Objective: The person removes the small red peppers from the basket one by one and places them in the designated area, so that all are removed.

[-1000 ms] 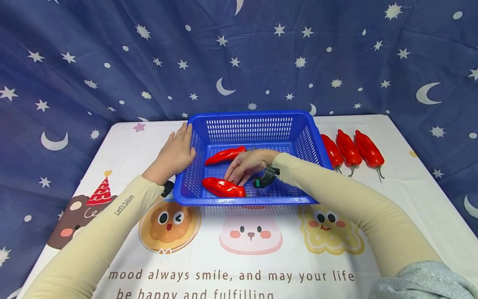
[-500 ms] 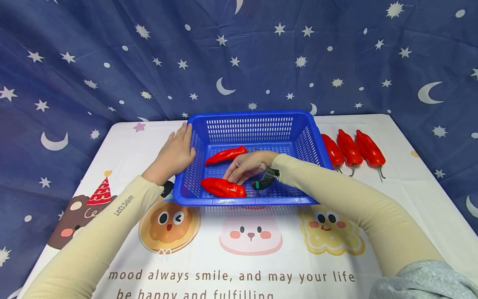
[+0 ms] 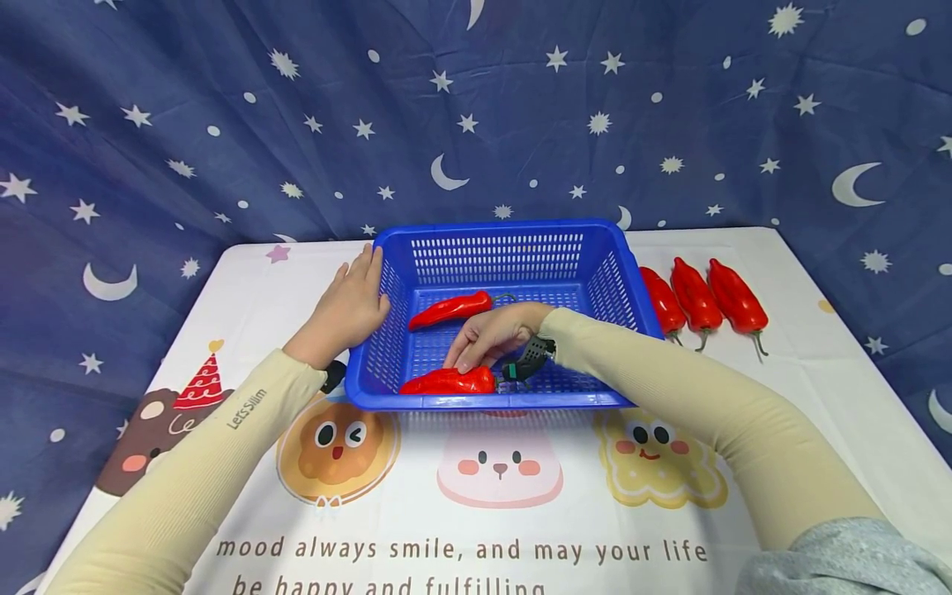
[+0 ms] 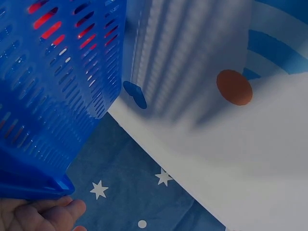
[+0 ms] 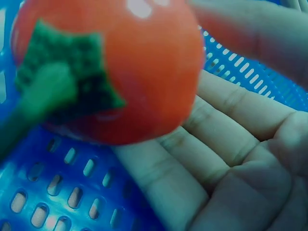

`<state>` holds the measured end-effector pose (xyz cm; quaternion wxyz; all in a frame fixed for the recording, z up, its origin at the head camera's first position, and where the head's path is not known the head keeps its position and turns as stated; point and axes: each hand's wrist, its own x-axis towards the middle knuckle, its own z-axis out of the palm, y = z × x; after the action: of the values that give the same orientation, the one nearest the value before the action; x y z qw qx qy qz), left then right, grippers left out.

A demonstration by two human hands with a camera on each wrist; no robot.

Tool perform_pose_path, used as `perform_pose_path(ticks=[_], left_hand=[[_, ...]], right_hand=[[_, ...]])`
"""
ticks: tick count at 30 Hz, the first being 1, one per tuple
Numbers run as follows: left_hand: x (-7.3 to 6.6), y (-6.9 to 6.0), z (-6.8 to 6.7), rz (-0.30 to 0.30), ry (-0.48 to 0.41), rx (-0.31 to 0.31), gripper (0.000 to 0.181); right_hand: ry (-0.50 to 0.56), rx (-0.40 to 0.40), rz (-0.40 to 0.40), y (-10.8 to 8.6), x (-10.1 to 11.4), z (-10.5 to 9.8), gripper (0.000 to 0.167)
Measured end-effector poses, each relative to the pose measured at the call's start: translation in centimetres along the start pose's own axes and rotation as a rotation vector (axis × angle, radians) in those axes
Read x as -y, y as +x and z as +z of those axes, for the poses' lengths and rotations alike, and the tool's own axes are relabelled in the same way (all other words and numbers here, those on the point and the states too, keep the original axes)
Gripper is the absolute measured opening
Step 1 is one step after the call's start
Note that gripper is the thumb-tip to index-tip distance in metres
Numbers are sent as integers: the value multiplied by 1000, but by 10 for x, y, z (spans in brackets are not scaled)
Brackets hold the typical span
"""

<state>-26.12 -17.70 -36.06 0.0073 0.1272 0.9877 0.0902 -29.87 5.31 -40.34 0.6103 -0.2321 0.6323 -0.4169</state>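
Observation:
A blue slotted plastic basket stands on the table. My left hand lies along its left rim with the fingers extended; the left wrist view shows that hand's fingers against the rim. Inside the basket, my right hand holds a red pepper by the front wall. In the right wrist view, the thumb lies on one side of this pepper and the fingers pass under it; its green stem points toward the camera. Behind it, another red pepper rests on the basket floor.
Right of the basket, three red peppers lie in a row on the white printed tablecloth, the nearest one partly hidden by the basket. A dark blue curtain with stars and moons hangs behind the table.
The front pepper has shifted slightly toward the front wall and turned, and the right thumb has come over it. The left hand, the basket and the other peppers stay where they were.

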Motion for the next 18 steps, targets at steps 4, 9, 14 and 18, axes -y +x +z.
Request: perform_pose_path(ticks=[4, 9, 14, 18], left_hand=[[-1, 0, 0, 0, 4, -1, 67], [-1, 0, 0, 2, 0, -1, 66], [-1, -1, 0, 0, -2, 4, 67], [0, 0, 0, 2, -1, 7, 67]], right_hand=[[-11, 10, 2, 0, 0, 0, 36], [-17, 25, -4, -1, 1, 1, 36], [-40, 35, 9, -1, 2, 1, 37], [-51, 18, 17, -1, 4, 2, 37]])
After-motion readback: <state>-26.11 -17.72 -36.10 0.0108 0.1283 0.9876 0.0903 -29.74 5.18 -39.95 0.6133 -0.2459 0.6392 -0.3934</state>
